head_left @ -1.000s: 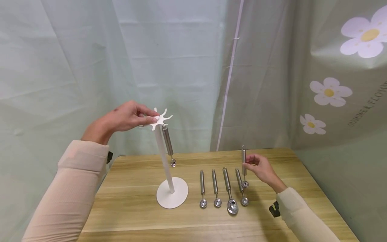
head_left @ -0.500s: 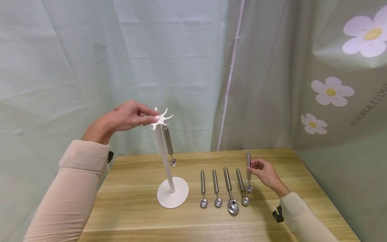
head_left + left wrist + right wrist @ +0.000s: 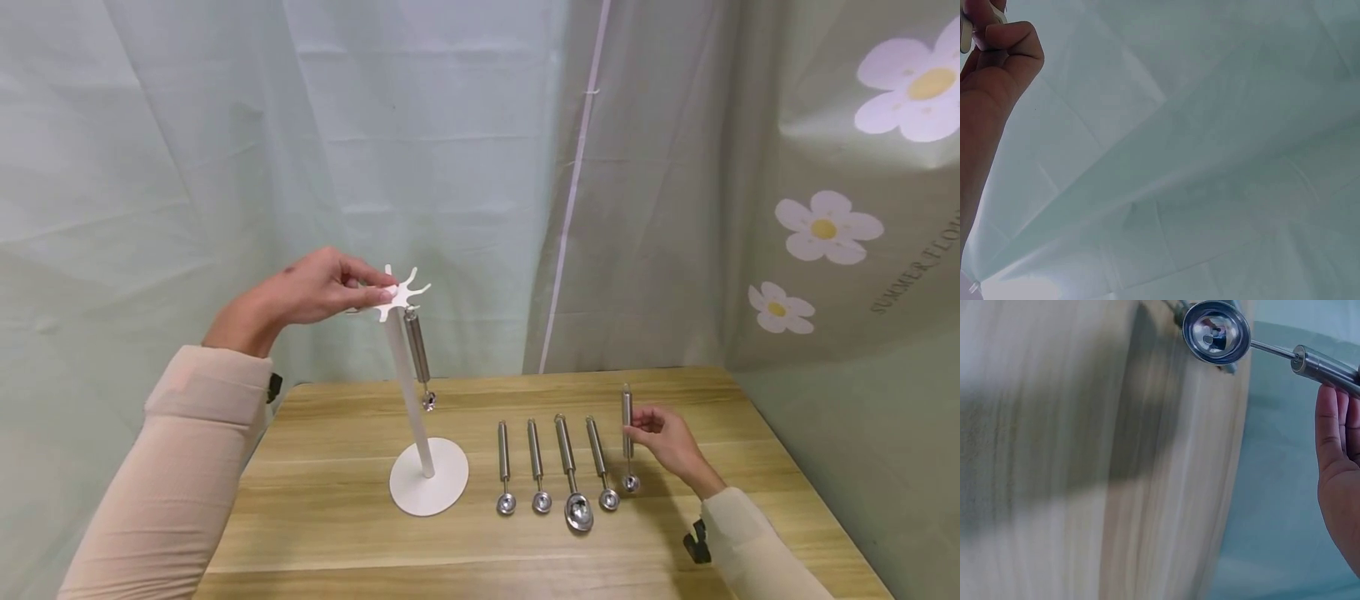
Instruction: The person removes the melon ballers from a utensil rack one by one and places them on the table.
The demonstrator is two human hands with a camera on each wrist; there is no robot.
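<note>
A white stand (image 3: 409,392) with a round base rises from the wooden table (image 3: 337,533). My left hand (image 3: 315,287) pinches one arm of its star-shaped hook top (image 3: 401,296). One steel scoop (image 3: 417,354) hangs from a hook. My right hand (image 3: 667,437) holds another steel scoop (image 3: 627,433) upright by its handle, bowl down just above the table, at the right end of a row. In the right wrist view that scoop's bowl (image 3: 1216,331) shines above the wood, my fingers (image 3: 1335,425) on its handle.
Several steel scoops (image 3: 555,467) lie side by side on the table, bowls toward me, between the stand's base and my right hand. Pale green curtains (image 3: 450,167) hang behind; a flowered sheet (image 3: 840,225) closes the right side.
My right hand has carried its scoop to the right and lower, to beside the row's right end. The left hand has stayed on the stand's top.
</note>
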